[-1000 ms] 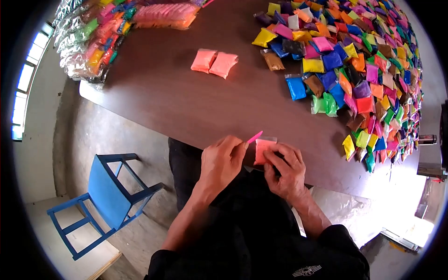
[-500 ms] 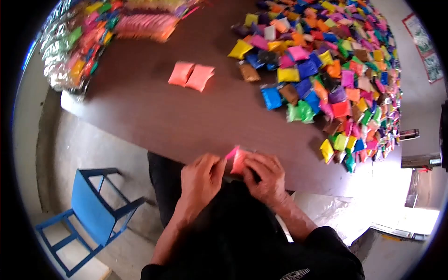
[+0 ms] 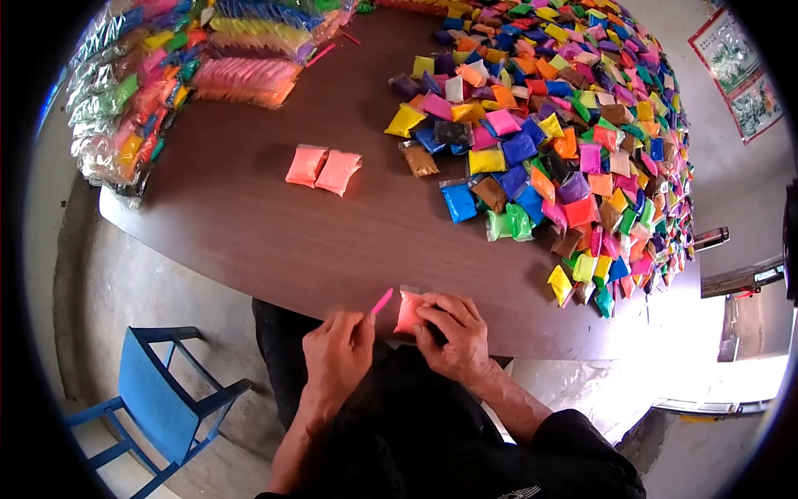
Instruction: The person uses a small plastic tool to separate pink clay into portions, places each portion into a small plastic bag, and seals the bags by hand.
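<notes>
At the table's near edge, my left hand [image 3: 337, 353] is closed around a thin bright-pink plastic stick [image 3: 382, 300], whose flat end points up and to the right. My right hand [image 3: 455, 339] pinches a small clear packet with salmon-pink filling [image 3: 408, 311] just to the right of the stick. A small gap separates the stick from the packet. Farther up the table lie two more salmon-pink packets, a left one [image 3: 307, 165] and a right one [image 3: 339, 172], side by side and touching. My fingers hide part of the held packet.
A large heap of small colourful packets [image 3: 519, 150] covers the right of the brown table [image 3: 233, 224]. Stacked rows of bagged packets [image 3: 249, 75] stand at the back left. Another pink stick [image 3: 320, 55] lies beside them. A blue chair [image 3: 158, 395] is on the floor at left.
The pink stick has moved from against the packet to a little left of it. Both hands keep their holds. The camera view has shifted, so the table scene sits lower and slightly left.
</notes>
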Motion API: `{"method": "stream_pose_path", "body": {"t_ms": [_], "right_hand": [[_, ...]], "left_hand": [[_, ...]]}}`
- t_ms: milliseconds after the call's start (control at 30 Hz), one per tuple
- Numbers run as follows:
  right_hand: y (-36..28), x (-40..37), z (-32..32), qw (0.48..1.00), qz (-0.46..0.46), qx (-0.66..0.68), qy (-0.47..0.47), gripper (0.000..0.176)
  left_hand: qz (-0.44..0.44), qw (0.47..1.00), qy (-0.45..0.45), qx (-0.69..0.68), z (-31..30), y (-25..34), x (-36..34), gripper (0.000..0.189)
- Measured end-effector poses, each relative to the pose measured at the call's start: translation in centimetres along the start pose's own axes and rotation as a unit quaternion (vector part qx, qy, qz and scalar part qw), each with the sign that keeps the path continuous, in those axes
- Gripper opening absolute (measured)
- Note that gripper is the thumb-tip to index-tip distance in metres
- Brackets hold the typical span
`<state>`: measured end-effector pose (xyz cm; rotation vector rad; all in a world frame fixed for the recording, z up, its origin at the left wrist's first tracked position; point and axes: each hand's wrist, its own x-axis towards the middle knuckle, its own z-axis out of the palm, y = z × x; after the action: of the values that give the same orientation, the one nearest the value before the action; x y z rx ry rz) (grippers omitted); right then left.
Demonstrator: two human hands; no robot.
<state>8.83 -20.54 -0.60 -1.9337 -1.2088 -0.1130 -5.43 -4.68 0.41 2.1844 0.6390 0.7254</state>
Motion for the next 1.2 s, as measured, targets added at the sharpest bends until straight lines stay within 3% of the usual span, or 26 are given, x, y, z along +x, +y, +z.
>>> {"method": "stream_pose_path", "body": {"t_ms": [200, 300, 433, 667, 733, 767, 867, 933, 1000, 1200], "right_hand": [[0.8, -0.2, 0.2, 1.000, -0.019, -0.022, -0.010, 0.022], [0.7, -0.2, 0.3, 0.999, -0.031, -0.038, -0.012, 0.023], [0.3, 0.1, 0.4, 0.997, -0.042, -0.064, -0.022, 0.024], [0.6, -0.2, 1.0, 0.995, -0.042, -0.088, -0.017, 0.024], [0.6, -0.1, 0.9, 0.996, -0.042, -0.081, -0.021, 0.023], [0.5, -0.1, 0.9, 0.996, -0.039, -0.078, -0.020, 0.022], [0.5, -0.2, 0.9, 0.996, -0.034, -0.074, -0.022, 0.022], [0.6, -0.1, 1.0, 0.997, -0.035, -0.071, -0.024, 0.022], [0.7, -0.2, 1.1, 0.997, -0.042, -0.071, -0.015, 0.022], [0.6, -0.1, 1.3, 0.997, -0.045, -0.070, -0.009, 0.023]], "left_hand": [[0.006, 0.998, -0.028, -0.059, 2.0, 0.8, -3.0, 0.012], [0.045, 0.998, 0.025, 0.035, 2.0, -0.3, -2.5, 0.011], [0.022, 0.995, 0.028, 0.090, 0.8, -1.4, -0.8, 0.012], [-0.002, 1.000, 0.023, -0.017, 1.0, -1.0, -1.8, 0.011], [0.029, 0.996, 0.079, 0.008, 1.1, -1.8, -1.3, 0.011], [-0.022, 0.996, 0.086, 0.002, 0.6, -1.7, -1.3, 0.012], [0.040, 0.996, 0.078, 0.010, -0.2, -1.6, -0.9, 0.012], [0.105, 0.994, 0.020, 0.008, 0.3, -1.0, -1.2, 0.013], [0.082, 0.996, -0.019, 0.011, 1.1, -1.2, -1.8, 0.013], [-0.014, 0.996, 0.075, 0.046, -0.2, -3.3, -1.1, 0.008]]}}
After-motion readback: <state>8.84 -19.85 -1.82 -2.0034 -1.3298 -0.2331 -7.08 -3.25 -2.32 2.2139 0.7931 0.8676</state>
